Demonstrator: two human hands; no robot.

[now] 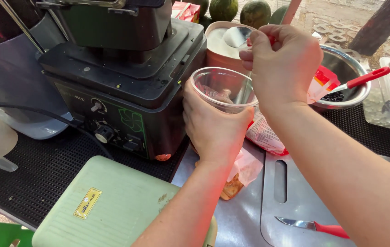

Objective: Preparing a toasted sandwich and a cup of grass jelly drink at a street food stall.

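My left hand [213, 126] grips a clear plastic cup [224, 89] from the side, holding it upright beside a black blender base [126, 87]. My right hand [284, 64] is closed around the red handle of a metal spoon [237, 36], just above and behind the cup's rim. The spoon's bowl hovers over an open round tin [217, 45] with white contents. Something pale lies at the cup's bottom; I cannot tell what it is.
A steel bowl [348, 75] holds dark pieces and a red-handled spoon [364, 78]. A red-handled knife [313, 225] lies on a grey cutting board [295, 206]. A pale green box [108, 206] sits near me. Plastic snack bags [261, 135] and green melons [254, 11] are also here.
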